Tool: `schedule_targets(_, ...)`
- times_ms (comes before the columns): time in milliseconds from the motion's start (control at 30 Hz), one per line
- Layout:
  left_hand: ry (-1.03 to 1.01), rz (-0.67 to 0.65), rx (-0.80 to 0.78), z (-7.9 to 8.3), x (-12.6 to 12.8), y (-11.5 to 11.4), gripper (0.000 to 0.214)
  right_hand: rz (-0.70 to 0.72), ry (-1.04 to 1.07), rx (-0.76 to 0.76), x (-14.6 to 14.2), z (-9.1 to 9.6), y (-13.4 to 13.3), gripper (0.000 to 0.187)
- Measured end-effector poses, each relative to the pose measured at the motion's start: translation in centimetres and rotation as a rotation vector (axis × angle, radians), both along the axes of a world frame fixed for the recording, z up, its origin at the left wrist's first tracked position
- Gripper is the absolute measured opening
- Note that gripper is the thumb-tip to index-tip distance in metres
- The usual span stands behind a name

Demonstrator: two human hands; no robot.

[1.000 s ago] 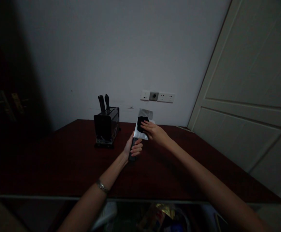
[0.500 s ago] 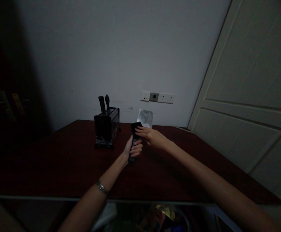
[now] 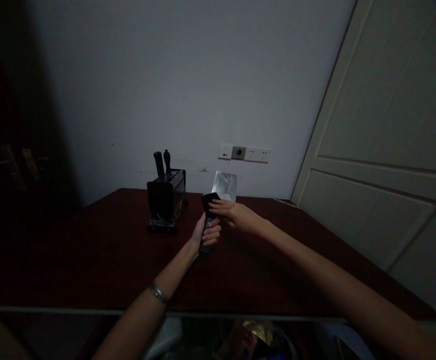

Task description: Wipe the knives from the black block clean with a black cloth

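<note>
My left hand (image 3: 211, 234) is closed around the dark handle (image 3: 204, 245) of a cleaver, its broad silvery blade (image 3: 225, 185) slanting up and away over the table. Across the lower part of the blade lies a black cloth-like piece (image 3: 209, 202); its material is hard to tell in the dim light. My right hand (image 3: 235, 212) presses that piece from the right with its fingers laid over the front, the thumb hidden. To the left stands a black knife block (image 3: 161, 202) with two dark handles (image 3: 163, 162) sticking up from it.
The dark red tabletop (image 3: 101, 260) reaches back to a pale wall (image 3: 188, 90) with a row of sockets (image 3: 244, 153). A white panelled door (image 3: 383, 150) rises at the right. Below the front edge are several items, among them a shiny gold wrapper (image 3: 257, 330).
Both hands keep nearly the same pose on the cleaver and the black piece. The whole view has shifted very slightly.
</note>
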State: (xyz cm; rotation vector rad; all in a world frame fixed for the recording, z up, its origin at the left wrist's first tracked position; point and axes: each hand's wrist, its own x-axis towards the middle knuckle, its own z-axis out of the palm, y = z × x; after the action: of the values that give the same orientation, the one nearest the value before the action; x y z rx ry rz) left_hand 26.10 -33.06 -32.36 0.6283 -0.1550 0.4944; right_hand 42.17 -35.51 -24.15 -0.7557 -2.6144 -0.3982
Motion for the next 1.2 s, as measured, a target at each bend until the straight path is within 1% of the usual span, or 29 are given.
schedule_targets(167,0.007,-0.016,0.0,0.1,0.0,-0.1,0.057,-0.062,0.042,0.007,1.9,1.0,0.2,0.043)
schedule_targets(233,-0.003,-0.012,-0.001,0.1,-0.1,-0.1,0.057,-0.058,0.045,-0.004,2.0,0.8,-0.2,0.046)
schedule_targets(367,-0.004,0.003,-0.001,0.1,-0.1,-0.1,0.056,-0.009,-0.014,-0.039,2.0,0.0,-0.9,0.057)
schedule_targets(533,-0.011,0.009,-0.032,0.1,-0.1,-0.1,0.055,-0.096,0.03,-0.019,3.3,0.2,-0.6,0.059)
schedule_targets(700,-0.037,-0.003,-0.024,0.0,-0.2,-0.1,0.055,-0.014,-0.016,-0.058,2.9,-0.3,-1.6,0.065)
schedule_targets(767,-0.036,-0.002,-0.025,0.1,-0.2,-0.1,0.054,-0.009,0.004,-0.058,3.0,-0.4,-1.8,0.064)
schedule_targets(900,-0.025,0.019,-0.041,0.2,-0.1,-0.3,0.053,-0.073,0.075,-0.026,3.9,-0.3,-1.3,0.061)
schedule_targets(967,-0.023,0.032,-0.042,0.2,-0.1,-0.3,0.053,-0.079,0.096,-0.02,3.9,-0.4,-1.1,0.059)
schedule_targets(1100,-0.025,0.015,-0.017,0.0,0.0,-0.2,0.054,-0.066,0.14,-0.039,3.1,-0.6,-1.0,0.049)
schedule_targets(1200,-0.022,-0.009,0.009,-0.2,0.0,0.0,0.054,-0.087,0.217,-0.032,2.2,-0.1,-0.8,0.041)
